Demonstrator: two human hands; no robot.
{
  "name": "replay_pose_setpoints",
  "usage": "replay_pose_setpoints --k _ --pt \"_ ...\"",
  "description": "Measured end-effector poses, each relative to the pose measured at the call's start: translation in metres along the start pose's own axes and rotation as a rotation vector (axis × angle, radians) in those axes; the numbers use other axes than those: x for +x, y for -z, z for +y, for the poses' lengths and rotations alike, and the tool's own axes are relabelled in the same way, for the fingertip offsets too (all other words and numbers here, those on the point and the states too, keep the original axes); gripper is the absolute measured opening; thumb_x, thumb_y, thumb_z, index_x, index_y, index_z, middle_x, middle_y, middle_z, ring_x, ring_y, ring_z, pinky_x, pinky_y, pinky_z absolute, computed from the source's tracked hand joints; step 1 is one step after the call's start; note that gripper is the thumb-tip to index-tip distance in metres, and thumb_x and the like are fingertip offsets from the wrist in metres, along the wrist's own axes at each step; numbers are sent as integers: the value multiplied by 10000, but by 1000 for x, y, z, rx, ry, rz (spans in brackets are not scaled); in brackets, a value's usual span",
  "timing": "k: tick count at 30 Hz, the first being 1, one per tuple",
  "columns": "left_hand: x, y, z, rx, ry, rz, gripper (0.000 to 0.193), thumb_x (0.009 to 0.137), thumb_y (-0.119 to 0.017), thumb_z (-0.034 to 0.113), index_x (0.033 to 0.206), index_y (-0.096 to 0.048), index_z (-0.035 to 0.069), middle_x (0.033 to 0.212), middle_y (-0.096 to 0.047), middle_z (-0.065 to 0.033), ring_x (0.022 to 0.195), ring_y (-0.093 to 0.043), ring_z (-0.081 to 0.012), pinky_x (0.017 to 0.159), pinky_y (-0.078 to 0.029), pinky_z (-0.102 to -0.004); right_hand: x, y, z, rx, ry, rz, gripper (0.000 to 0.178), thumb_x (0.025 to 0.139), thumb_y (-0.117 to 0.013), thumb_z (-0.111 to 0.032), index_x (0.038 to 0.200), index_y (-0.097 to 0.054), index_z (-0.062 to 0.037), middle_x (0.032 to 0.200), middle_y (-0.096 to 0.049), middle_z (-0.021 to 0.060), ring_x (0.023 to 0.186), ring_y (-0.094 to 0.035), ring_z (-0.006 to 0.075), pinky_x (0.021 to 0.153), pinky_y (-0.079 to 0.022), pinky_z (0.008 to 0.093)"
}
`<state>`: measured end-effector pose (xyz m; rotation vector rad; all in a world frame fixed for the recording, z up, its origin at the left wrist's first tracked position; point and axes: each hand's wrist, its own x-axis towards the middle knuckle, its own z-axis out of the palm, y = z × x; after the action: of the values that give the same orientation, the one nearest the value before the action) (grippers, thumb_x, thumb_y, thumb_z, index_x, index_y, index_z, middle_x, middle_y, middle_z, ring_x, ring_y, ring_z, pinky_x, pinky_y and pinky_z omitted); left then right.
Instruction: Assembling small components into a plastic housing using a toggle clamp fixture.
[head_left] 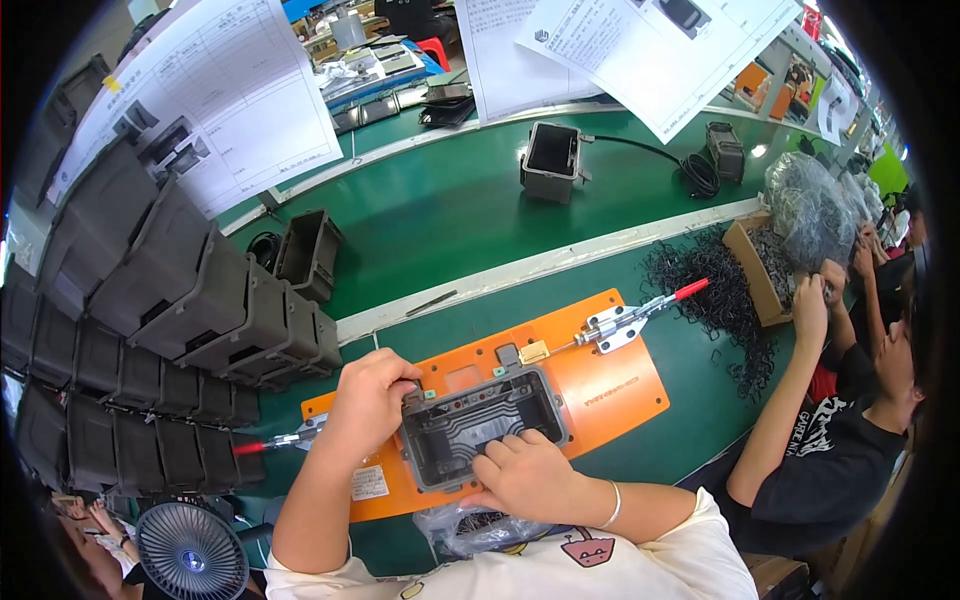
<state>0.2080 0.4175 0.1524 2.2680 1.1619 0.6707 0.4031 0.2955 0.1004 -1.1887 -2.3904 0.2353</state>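
Observation:
A dark grey plastic housing [547, 400] lies with its open side up on an orange fixture plate [625, 385]. My left hand [372, 398] is at its far left corner, thumb and fingertips pinched together; what they hold is too small to make out. My right hand [528, 478] grips the near wall of the housing, fingers curled over the rim. A toggle clamp [620, 326] with a red handle is mounted on the plate's far right part, its brass-coloured block [534, 352] by a dark latch piece [508, 357]. Another red-handled clamp [290, 438] sits at the left end.
Stacked dark housings [190, 270] crowd the left. A loose pile of black hooked parts [715, 290] and a cardboard box [755, 275] lie at right, near a co-worker's arm [790, 390]. Beyond the white ledge, a green conveyor [430, 200] carries housings. Paper sheets [215, 90] hang above.

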Motion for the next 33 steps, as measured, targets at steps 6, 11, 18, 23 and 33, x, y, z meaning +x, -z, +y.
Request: replay_pose_setpoints --k 6,11,18,23,33 --pt "3 -6 -3 -23 13 5 135 708 -638 -122 808 -639 -30 752 -605 -138 718 -629 -299 634 -508 -335 -1 -2 1 13 13 39 407 756 -655 -487 719 -528 -102 666 -452 24 607 -505 179 581 -349 312" --pt "-6 -16 -3 55 -19 114 138 674 -633 -123 738 -593 -8 736 -593 -127 707 -591 -300 632 -472 -358 0 -1 2 -7 16 55 400 750 -660 -477 720 -521 -103 668 -447 23 601 -492 174 571 -341 309" --pt "-5 -11 -15 74 44 52 199 660 -692 -59 819 -617 34 813 -620 -96 793 -591 -300 751 -454 -371 -4 -2 1 29 18 48 392 757 -666 -469 761 -545 -95 689 -485 35 638 -530 193 585 -358 324" --pt "-12 -12 -11 4 72 117 308 695 -719 -26 981 -627 40 1119 -602 -131 1031 -572 -317 870 -456 -362 5 24 10 158 -148 188 564 717 -726 -457 1036 -596 -10 989 -617 131 913 -603 304 803 -424 401" --pt "-60 -36 4 480 -4 89 361 899 -563 189 1224 -573 34 1407 -452 -94 1312 -408 -282 1061 -233 -566 22 13 50 -369 -312 48 777 765 -675 -466 1335 -456 15 1441 -375 187 1367 -308 329 1055 -263 574"
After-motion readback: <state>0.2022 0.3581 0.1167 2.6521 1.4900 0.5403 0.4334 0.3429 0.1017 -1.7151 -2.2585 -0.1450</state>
